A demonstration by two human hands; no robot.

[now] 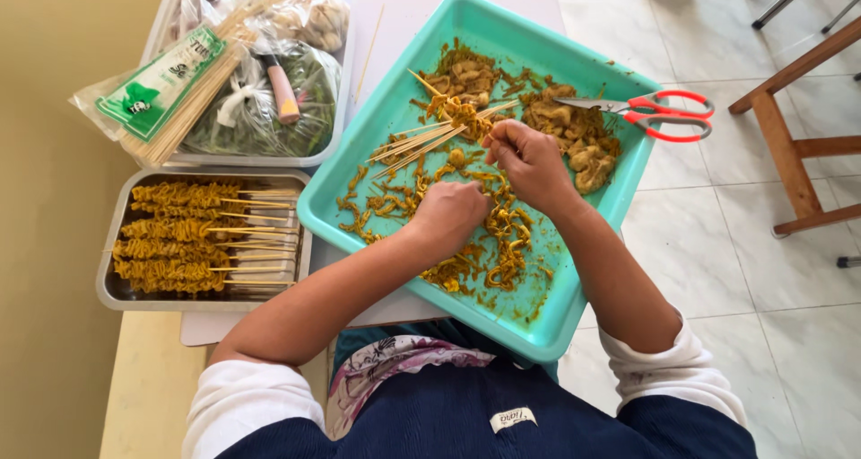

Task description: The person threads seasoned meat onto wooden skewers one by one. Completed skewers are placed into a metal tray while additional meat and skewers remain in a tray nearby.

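Two hands: left hand (448,215) closed on yellow marinated meat strips (502,235); right hand (527,158) pinching a bamboo skewer (439,140).
Landmark: teal plastic tray (574,320).
Done: full skewers in steel pan (112,288) left of tray.
Left: loose strips inside tray.

Lighting: bright, even daylight; soft faint shadows under the teal tray (574,329); sharp focus, slight wide-angle bending at edges.

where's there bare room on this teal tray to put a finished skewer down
Bare patches: the teal tray's near right corner beside the right hand's forearm, and its far left corner above the loose skewers. The middle, around the left hand, is crowded with meat.
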